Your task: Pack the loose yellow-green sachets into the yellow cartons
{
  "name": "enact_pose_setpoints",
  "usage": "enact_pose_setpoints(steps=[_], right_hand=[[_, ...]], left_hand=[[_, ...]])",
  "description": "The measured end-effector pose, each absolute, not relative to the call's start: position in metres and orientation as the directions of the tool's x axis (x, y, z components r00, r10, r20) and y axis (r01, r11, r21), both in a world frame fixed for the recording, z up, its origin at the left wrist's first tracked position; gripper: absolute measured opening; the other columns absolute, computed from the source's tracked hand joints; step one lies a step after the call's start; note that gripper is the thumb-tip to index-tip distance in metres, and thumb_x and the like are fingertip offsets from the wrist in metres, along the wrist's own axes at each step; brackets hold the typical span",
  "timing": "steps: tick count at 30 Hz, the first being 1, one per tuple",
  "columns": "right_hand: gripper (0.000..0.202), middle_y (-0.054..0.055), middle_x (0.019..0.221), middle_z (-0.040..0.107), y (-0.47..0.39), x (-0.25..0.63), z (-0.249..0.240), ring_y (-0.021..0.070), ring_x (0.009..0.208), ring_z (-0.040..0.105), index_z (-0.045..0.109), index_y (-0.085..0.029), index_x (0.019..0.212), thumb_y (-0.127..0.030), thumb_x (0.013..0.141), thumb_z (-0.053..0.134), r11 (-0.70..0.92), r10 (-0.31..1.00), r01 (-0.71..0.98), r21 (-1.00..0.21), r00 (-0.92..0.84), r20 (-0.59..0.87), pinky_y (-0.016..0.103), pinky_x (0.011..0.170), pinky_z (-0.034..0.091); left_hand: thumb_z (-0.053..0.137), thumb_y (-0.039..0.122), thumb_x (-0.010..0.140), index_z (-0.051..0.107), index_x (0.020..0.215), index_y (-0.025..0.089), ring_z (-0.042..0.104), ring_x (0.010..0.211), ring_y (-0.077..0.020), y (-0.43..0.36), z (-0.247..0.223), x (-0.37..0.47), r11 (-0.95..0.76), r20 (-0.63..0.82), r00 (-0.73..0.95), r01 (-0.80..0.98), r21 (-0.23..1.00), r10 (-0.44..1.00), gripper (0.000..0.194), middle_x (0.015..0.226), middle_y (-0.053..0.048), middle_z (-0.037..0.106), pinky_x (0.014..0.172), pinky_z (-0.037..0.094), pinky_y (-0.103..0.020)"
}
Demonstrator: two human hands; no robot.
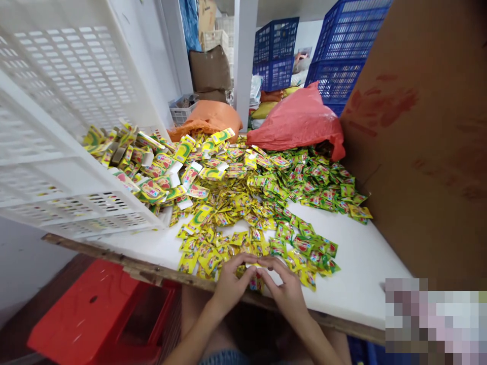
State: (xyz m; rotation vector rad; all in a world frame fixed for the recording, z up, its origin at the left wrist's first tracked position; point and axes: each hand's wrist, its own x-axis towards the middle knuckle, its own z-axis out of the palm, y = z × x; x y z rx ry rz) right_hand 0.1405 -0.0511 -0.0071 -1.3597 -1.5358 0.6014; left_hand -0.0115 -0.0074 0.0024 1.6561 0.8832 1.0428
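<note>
Two bare hands are found above the near edge of the surface [365,276], the left hand [230,279] and the right hand [284,290] being brought together at the fingertips. Both are curled, and a small item [251,265] is pinched between thumbs and fingers; a white edge is exposed, the remainder being largely covered. The item is located centrally between the hands, at the fingertips, and neither hand can be judged nearer. Its long axis cannot be determined.

Yellow sachets [209,259] are spread directly beyond and beside the fingers, those at the front being nearest to the left hand. Green sachets [303,245] are massed forward and to the right, within nearer range of the right hand. Small printed cartons [184,148] are heaped forward and to the left, at varied angles, some with white flaps raised, and are partly contained by a tilted white crate [57,137].

As to labels, yellow and green print with red fruit-like pictures is observed on the cartons; pink lettering is present but cannot be read. No brand could be established. Red marks are borne by the cardboard panel [426,167] at right; no legible word is formed.
</note>
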Motion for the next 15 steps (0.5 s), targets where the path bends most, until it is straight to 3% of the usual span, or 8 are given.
enact_pose_setpoints(steps=[7, 15], right_hand=[[0.021, 0.003, 0.077, 0.067, -0.046, 0.138, 0.000, 0.0171, 0.070, 0.060, 0.063, -0.019, 0.085, -0.036, 0.084, 0.052, 0.145, 0.949, 0.441, -0.886, 0.192, 0.251, 0.027, 0.066, 0.047], [0.021, 0.006, 0.086, 0.068, -0.049, 0.136, -0.009, 0.0206, 0.083, 0.062, 0.063, -0.019, 0.088, -0.036, 0.084, 0.052, 0.153, 0.952, 0.344, -0.926, 0.202, 0.232, 0.032, 0.075, 0.049]], left_hand=[[0.057, 0.029, 0.080, 0.066, 0.085, 0.018, 0.062, 0.081, -0.0164, -0.005, 0.001, -0.005, -0.195, 0.153, 0.315, 0.106, 0.975, 0.937, 0.015, 0.084, -0.003, 0.068, 0.075, 0.046, -0.025], [0.066, 0.034, 0.071, 0.068, 0.075, 0.015, 0.060, 0.071, -0.0159, 0.006, -0.003, -0.006, -0.019, 0.027, 0.341, -0.026, 0.999, 0.940, 0.020, 0.073, -0.003, 0.067, 0.068, 0.045, -0.024]])
